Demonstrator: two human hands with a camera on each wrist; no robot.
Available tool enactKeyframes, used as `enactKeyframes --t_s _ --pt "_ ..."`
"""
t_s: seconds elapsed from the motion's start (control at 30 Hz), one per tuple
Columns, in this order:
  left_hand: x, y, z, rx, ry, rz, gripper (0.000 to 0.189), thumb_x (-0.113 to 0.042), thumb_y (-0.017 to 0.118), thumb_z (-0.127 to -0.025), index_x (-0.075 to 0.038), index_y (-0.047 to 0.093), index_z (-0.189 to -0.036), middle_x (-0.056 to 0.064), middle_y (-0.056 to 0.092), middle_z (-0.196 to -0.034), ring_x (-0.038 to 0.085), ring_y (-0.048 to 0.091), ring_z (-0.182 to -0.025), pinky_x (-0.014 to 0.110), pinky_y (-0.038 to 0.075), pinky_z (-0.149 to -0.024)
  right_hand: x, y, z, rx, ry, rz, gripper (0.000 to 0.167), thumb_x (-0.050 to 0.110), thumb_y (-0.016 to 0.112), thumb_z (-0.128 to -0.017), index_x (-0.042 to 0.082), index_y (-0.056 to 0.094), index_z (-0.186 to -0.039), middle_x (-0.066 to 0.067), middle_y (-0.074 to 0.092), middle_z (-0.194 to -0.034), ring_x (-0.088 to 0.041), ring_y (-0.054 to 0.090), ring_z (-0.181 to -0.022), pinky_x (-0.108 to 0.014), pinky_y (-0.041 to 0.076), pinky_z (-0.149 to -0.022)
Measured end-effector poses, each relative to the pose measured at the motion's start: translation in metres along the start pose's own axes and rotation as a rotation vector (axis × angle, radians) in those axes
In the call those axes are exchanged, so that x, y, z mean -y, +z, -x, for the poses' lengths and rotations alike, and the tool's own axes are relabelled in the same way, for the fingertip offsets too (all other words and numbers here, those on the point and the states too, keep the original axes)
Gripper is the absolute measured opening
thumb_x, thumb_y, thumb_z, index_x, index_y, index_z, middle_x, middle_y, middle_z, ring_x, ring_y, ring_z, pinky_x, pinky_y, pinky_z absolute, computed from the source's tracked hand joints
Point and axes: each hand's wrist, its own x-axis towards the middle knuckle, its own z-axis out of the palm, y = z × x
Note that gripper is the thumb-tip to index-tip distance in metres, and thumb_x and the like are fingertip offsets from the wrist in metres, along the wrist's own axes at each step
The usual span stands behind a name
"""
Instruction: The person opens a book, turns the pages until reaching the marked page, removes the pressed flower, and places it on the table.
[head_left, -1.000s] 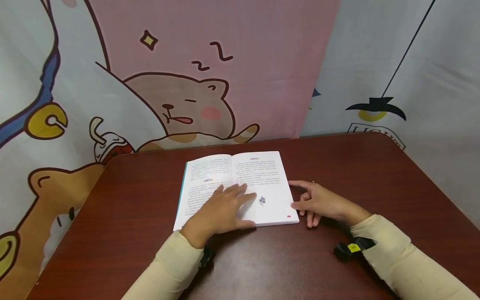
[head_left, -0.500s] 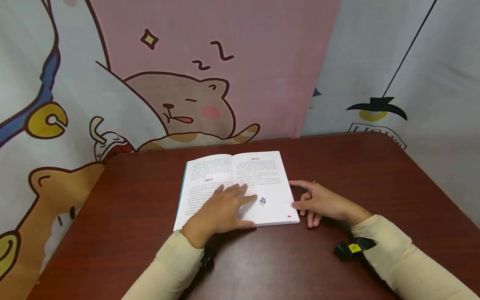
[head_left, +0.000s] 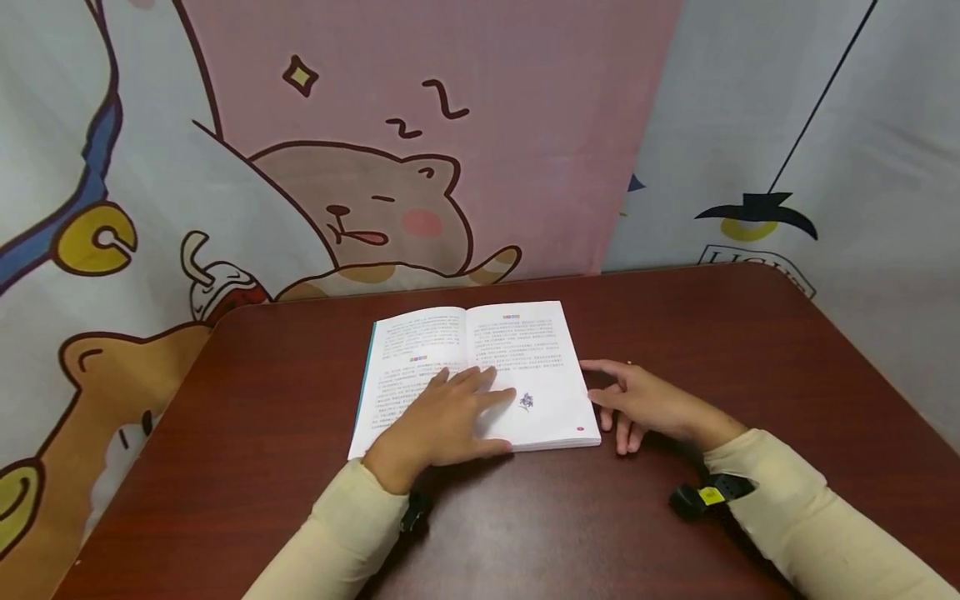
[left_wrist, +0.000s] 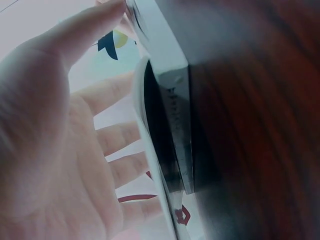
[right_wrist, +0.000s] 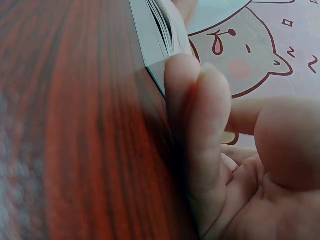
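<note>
An open book [head_left: 525,337] lies on the table, with printed text on both pages and a small purple flower drawing low on the right one. My left hand [head_left: 441,421] is spread across its lower middle, thumb by the bottom edge. The left wrist view shows the palm [left_wrist: 75,165] beside the book's edge [left_wrist: 167,75], a gap showing between the layers. At the right edge of the book my right hand [head_left: 647,404] has its index finger reaching forward and its thumb at the page edge; the other fingers bend down to the table. Pages [right_wrist: 162,25] stand slightly apart in the right wrist view.
The dark red wooden table [head_left: 225,500] reaches back to a wall hanging [head_left: 555,125] with cartoon animals. Cream sleeves cover both forearms, and a black wrist device [head_left: 693,500] sits under the right one.
My right thumb has shifted slightly forward along the page edge, and the lower right pages show a thicker, looser edge. The left hand stays in place.
</note>
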Motion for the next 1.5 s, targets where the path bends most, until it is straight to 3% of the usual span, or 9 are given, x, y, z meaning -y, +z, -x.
enactKeyframes --t_s 0.2,0.47,0.93,1.3,1.5 --pt "0.0000 0.0000 -0.0007 0.019 -0.007 -0.008 0.070 -0.065 0.065 -0.085 -0.031 0.053 -0.146 0.007 0.044 -0.157 0.028 0.043 -0.144 0.061 0.031 -0.115 0.0011 0.0002 0.0012 0.007 0.010 -0.028 0.060 0.015 0.045 -0.106 0.014 0.017 -0.159 -0.014 0.061 -0.075 -0.023 0.065 -0.047 -0.038 0.055 -0.045" --pt "0.0001 -0.0002 -0.0008 0.014 -0.007 -0.011 0.063 -0.060 0.062 -0.090 -0.030 0.055 -0.145 0.007 0.046 -0.156 0.029 0.043 -0.144 0.062 0.032 -0.114 0.0023 0.0002 0.0005 0.018 0.008 -0.038 0.059 0.014 0.043 -0.106 0.013 0.017 -0.159 -0.013 0.061 -0.075 -0.023 0.066 -0.047 -0.037 0.055 -0.045" --pt "0.0003 -0.0001 -0.0015 -0.034 0.044 -0.002 0.048 -0.045 0.061 -0.092 -0.027 0.063 -0.137 0.005 0.055 -0.148 0.028 0.049 -0.138 0.062 0.037 -0.111 0.0028 0.0014 0.0011 0.019 0.022 -0.047 0.066 0.021 0.051 -0.104 0.014 0.015 -0.160 -0.013 0.059 -0.074 -0.022 0.065 -0.047 -0.036 0.054 -0.045" --pt "-0.0017 -0.0007 0.0008 0.003 0.049 0.032 0.053 -0.038 0.065 -0.086 -0.025 0.061 -0.138 0.006 0.052 -0.150 0.033 0.046 -0.141 0.063 0.034 -0.112 -0.0022 0.0014 -0.0014 0.013 -0.010 -0.001 0.080 0.024 0.067 -0.097 0.012 0.018 -0.159 -0.013 0.060 -0.076 -0.022 0.066 -0.048 -0.036 0.054 -0.044" --pt "-0.0036 0.0007 -0.0010 0.013 0.023 0.042 0.049 -0.040 0.061 -0.093 -0.024 0.060 -0.139 0.006 0.051 -0.151 0.036 0.044 -0.142 0.063 0.032 -0.114 -0.0034 0.0004 -0.0010 0.031 -0.029 0.002 0.082 0.020 0.068 -0.095 0.010 0.016 -0.159 -0.013 0.060 -0.076 -0.021 0.066 -0.048 -0.035 0.054 -0.044"
